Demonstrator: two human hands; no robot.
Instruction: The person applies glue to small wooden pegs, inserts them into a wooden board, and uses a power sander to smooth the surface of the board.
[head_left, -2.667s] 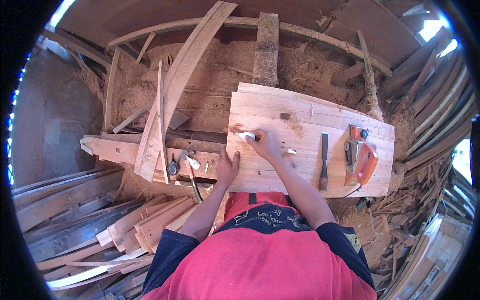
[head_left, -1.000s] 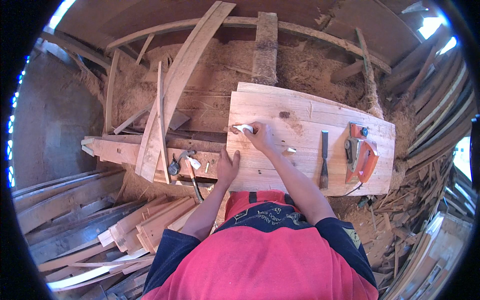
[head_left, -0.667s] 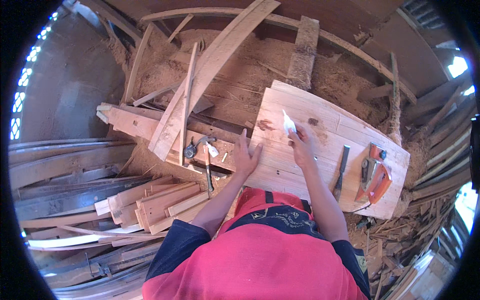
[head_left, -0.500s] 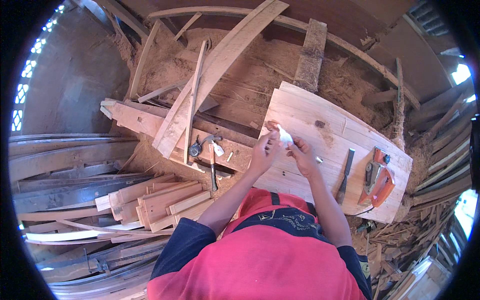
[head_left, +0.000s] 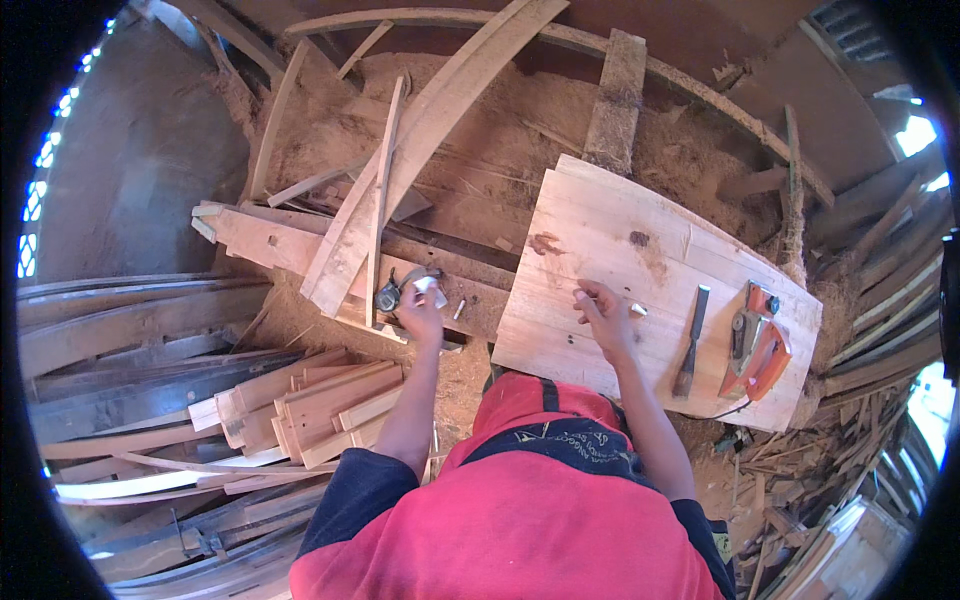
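Observation:
My left hand (head_left: 421, 318) is over the narrow bench at the left, its fingers closed on a small, soft-looking white bundle (head_left: 426, 284). Right beside it lies a dark round tape measure (head_left: 388, 296). The hammer under this hand is mostly hidden by the hand and forearm. My right hand (head_left: 606, 322) hovers over the pale plank panel (head_left: 540, 330), fingers loosely bent and apart, with nothing visible in them. Close to its wrist side sits a small, light cylindrical piece (head_left: 638, 310). A reddish-brown smear (head_left: 545, 244) marks the panel's upper left.
A chisel (head_left: 692, 342) and an orange power planer (head_left: 757, 345) with a cord lie on the panel's right. A long curved board (head_left: 430, 150) leans across the bench. Cut wood blocks (head_left: 310, 405) are piled at lower left; scrap wood (head_left: 790, 490) is heaped at right.
My hands have parted. The left has swung left from the panel to the bench with the white bundle; the right stays over the panel, its fingers loosened.

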